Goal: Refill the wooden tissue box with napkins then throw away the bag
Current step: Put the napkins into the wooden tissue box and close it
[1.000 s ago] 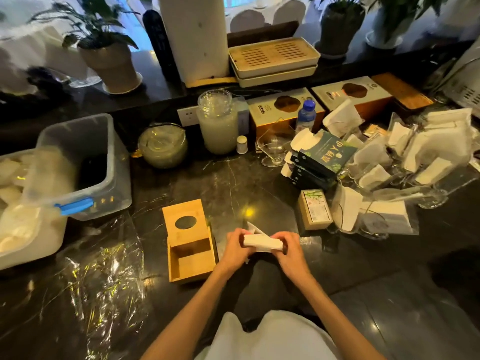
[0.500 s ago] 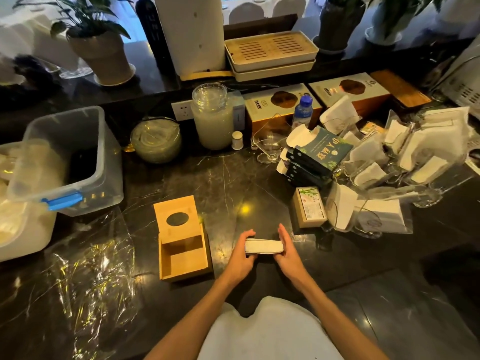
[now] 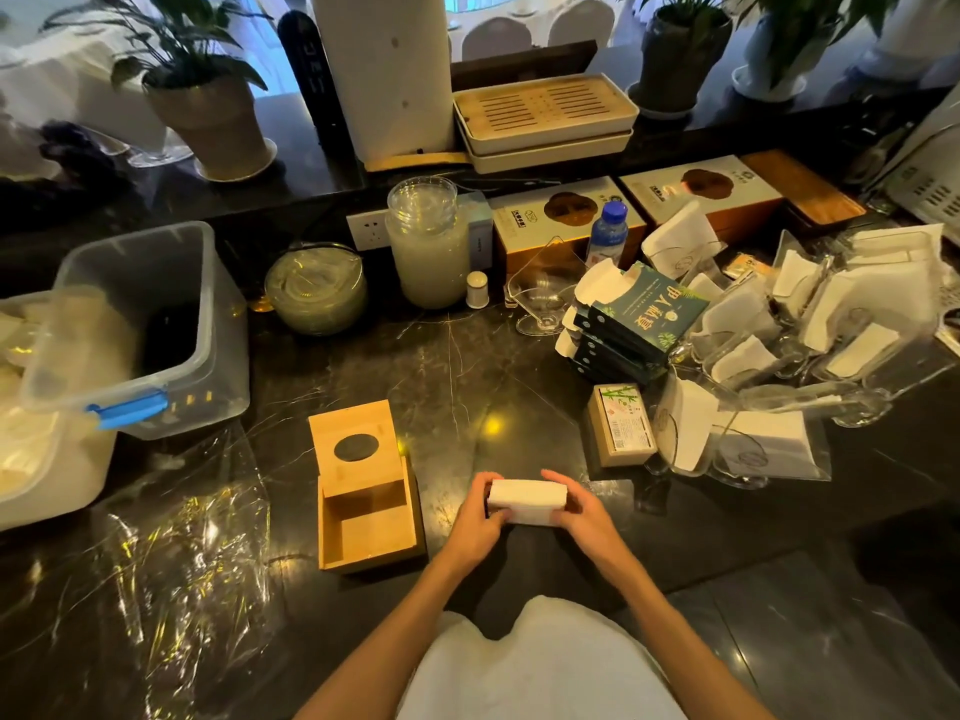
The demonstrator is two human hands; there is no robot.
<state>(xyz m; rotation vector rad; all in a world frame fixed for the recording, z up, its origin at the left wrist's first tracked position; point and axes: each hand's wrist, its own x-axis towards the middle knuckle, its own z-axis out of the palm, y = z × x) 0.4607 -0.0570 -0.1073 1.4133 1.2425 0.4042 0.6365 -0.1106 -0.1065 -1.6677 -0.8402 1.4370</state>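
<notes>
Head view: both hands are clamped on one white napkin stack point(image 3: 527, 501), left hand point(image 3: 475, 519) on its left end, right hand point(image 3: 584, 517) on its right end. The stack is level, low over the dark tabletop point(image 3: 457, 366); can't tell if it touches the surface.

The wooden tissue box point(image 3: 370, 517) sits just left of the left hand, apart from it. Its lid point(image 3: 356, 444), with the oval slot, is slid toward the far side, so the near half of the box is open. What shows of the inside looks empty.

Step, by my read: napkins are out of the wrap and being squared up. Loading not yet done.

Next move calls for:
- carrying the stack left over the open half
- keeping both ends pinched so the sheets don't fan out
- lining the stack's long side up with the box cavity before lowering
- then sliding the lid shut, with a top sheet reachable through the slot

A clear plastic wrap point(image 3: 156, 553) lies flat on the tabletop, left of the box. Probably the bag to bin; can't confirm.

Risk: the far right is crowded with glasses holding folded napkins point(image 3: 769, 366) and a small wrapped pack point(image 3: 621, 426). Keep elbows clear of it.
</notes>
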